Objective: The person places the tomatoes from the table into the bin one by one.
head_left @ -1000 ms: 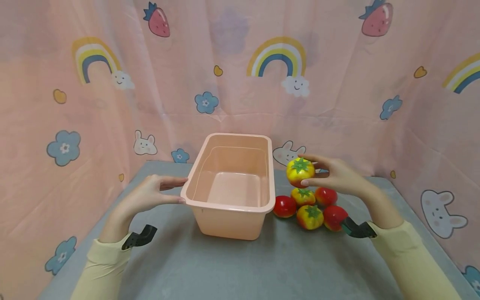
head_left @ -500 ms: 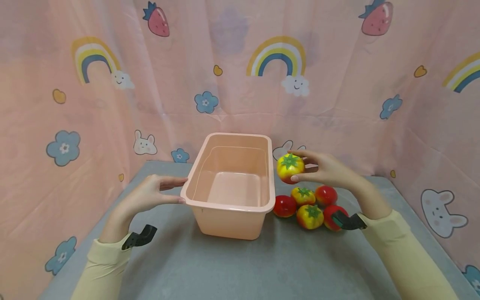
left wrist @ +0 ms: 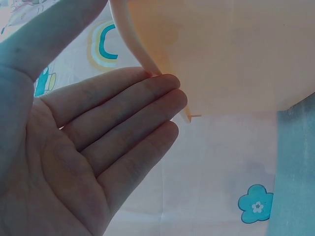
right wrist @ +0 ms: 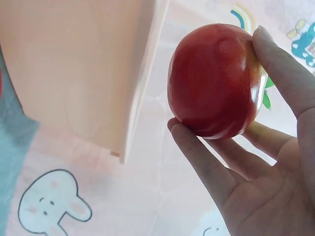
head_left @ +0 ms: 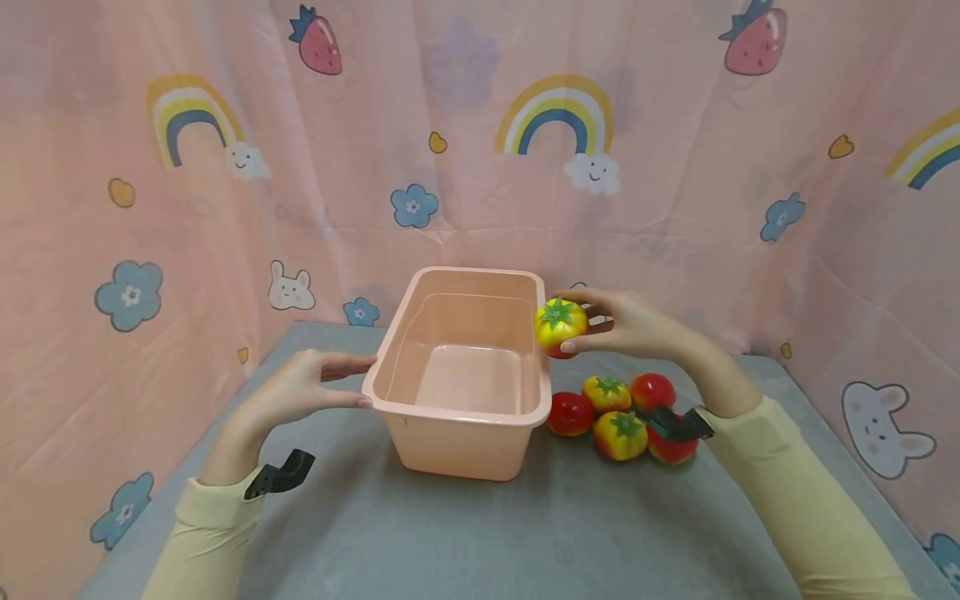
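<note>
Right of centre, your right hand (head_left: 633, 325) pinches the yellow fruit (head_left: 557, 323); carried low, it could clip the tub (head_left: 461, 446) your left hand (head_left: 303, 387) touches, fingers straight

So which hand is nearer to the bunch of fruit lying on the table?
The right. The right hand is raised just beyond the loose fruits, holding another fruit; the left hand is across the bin, touching its left rim.
</note>
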A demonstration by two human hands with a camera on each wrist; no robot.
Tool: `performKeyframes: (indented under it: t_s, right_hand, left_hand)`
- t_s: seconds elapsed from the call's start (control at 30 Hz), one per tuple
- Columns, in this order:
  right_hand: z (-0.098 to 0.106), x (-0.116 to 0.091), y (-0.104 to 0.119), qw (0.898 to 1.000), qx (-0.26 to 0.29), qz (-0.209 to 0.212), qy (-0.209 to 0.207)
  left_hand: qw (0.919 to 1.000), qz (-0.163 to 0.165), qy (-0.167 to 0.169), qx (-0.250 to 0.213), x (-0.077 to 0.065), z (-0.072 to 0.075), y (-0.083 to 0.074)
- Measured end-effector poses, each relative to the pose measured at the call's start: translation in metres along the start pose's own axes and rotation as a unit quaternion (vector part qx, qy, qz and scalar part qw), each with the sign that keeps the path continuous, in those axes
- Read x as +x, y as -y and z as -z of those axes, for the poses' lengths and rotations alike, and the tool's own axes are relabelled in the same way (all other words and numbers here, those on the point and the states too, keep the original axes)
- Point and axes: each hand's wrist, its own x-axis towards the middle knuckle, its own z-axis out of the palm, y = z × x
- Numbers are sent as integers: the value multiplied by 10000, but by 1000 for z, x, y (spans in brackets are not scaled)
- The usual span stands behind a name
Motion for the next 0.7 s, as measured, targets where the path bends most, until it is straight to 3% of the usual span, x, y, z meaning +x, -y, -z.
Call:
performKeyframes:
  t_s: [0.7]
  right_hand:
    - [-1,27,31,9987,-198,339,338]
  left_hand:
    - [10000,18,-78,44,1,0,1]
